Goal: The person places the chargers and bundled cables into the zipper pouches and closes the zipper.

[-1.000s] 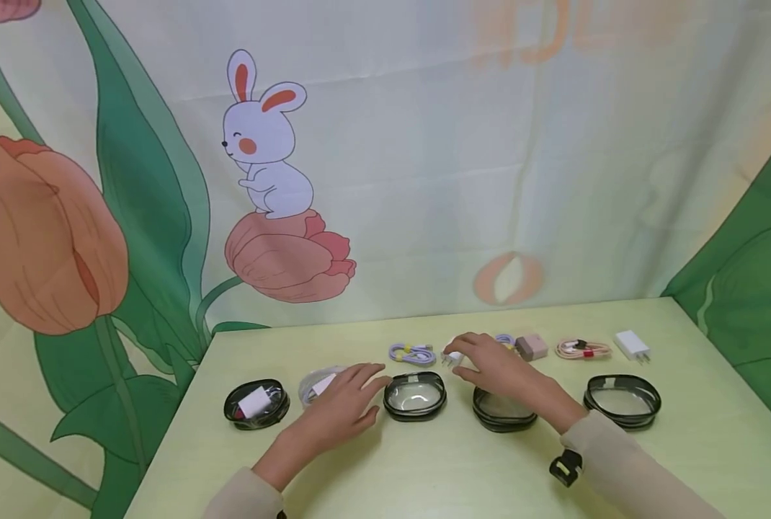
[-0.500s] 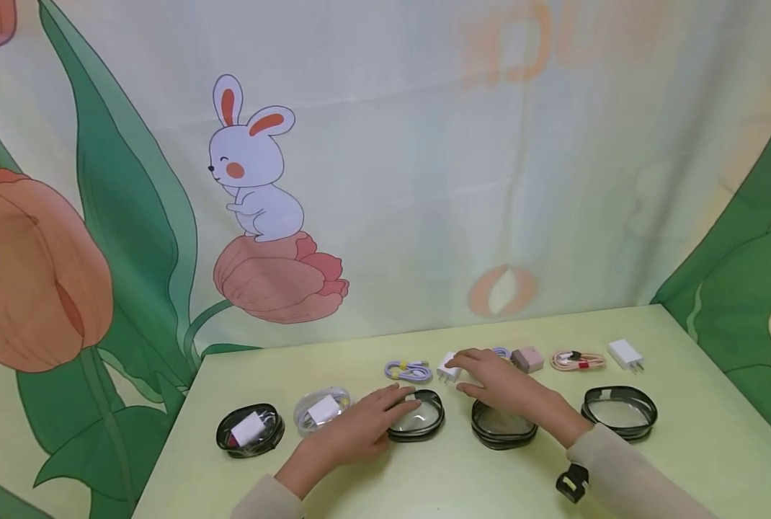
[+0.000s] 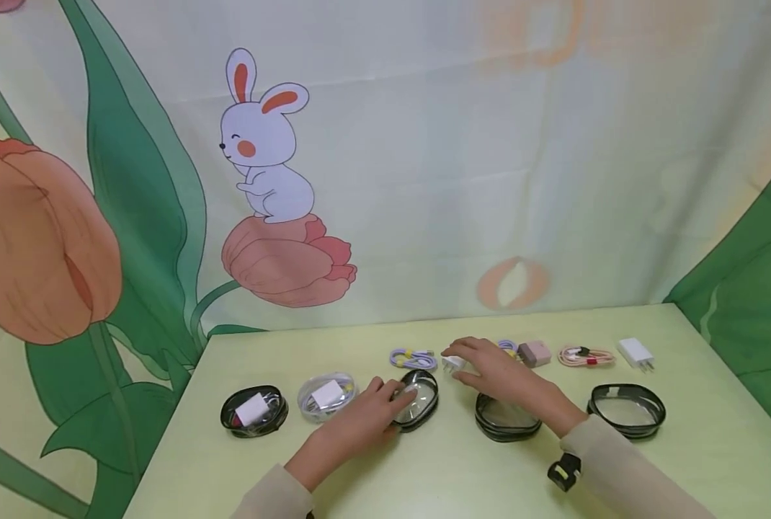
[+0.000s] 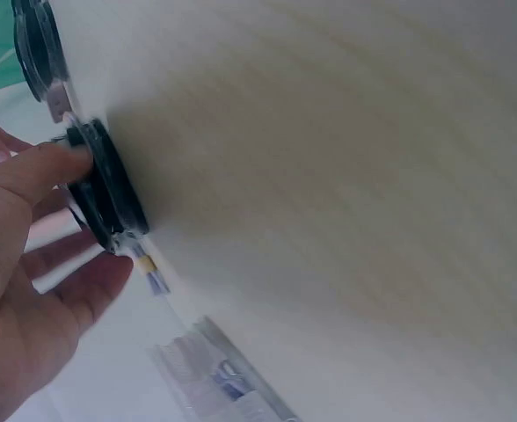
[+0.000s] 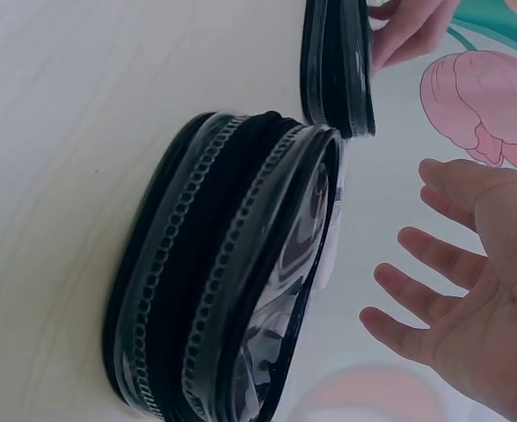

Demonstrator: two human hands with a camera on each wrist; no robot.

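Observation:
My left hand (image 3: 359,418) grips the left side of a small clear oval pouch (image 3: 427,407) with black zipped edges. In the left wrist view the thumb lies on the near side of this pouch (image 4: 109,189), fingers around the other side. The pouch sits turned at an angle on the table. My right hand (image 3: 498,371) hovers with loosely spread fingers beside a white charger plug (image 3: 451,363), holding nothing. Below the right hand stands another black-edged pouch (image 5: 214,264), partly covered by the forearm in the head view. A purple cable (image 3: 413,359) lies behind the gripped pouch.
On the left are a black-edged pouch (image 3: 253,411) and a white-edged pouch (image 3: 327,396), each with a white charger inside. Another black-edged pouch (image 3: 627,411) stands at right. Behind lie a pink charger (image 3: 535,353), a pink cable (image 3: 585,356) and a white charger (image 3: 636,353).
My left hand has moved right, from beside the white-edged pouch onto the middle black-edged pouch, which has turned in its grip. The right hand stays near the white charger.

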